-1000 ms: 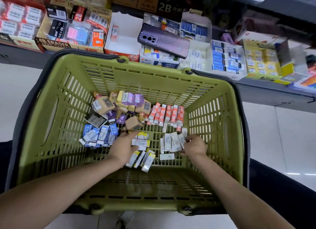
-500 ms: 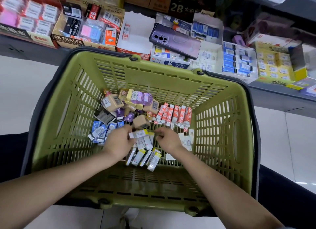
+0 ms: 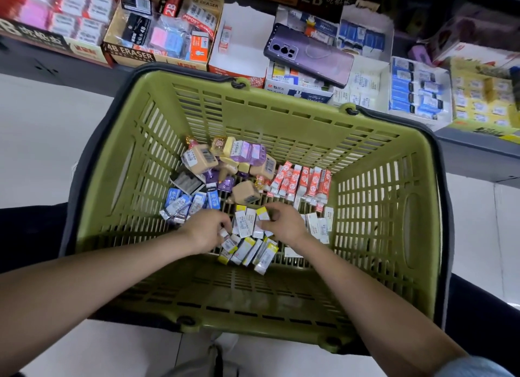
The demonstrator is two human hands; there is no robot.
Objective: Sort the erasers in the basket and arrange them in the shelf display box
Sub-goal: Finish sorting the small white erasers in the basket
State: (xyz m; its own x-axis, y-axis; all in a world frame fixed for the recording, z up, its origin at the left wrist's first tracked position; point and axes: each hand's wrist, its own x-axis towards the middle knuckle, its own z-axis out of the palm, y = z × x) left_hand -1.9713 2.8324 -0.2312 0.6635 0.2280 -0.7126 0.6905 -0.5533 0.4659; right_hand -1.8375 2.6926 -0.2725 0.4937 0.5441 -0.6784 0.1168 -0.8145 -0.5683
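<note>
In the green basket, the left hand and right hand each pinch yellow-tipped erasers.

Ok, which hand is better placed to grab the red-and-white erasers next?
Probably the right. The right hand sits close to the red-and-white erasers, on their side of the basket. The left hand is beside the blue erasers, with the yellow-and-white erasers between.

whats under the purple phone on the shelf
The purple smartphone lies across a white cardboard display box; the box's printed front and a few eraser packs show. Everything directly beneath the phone is covered.
</note>
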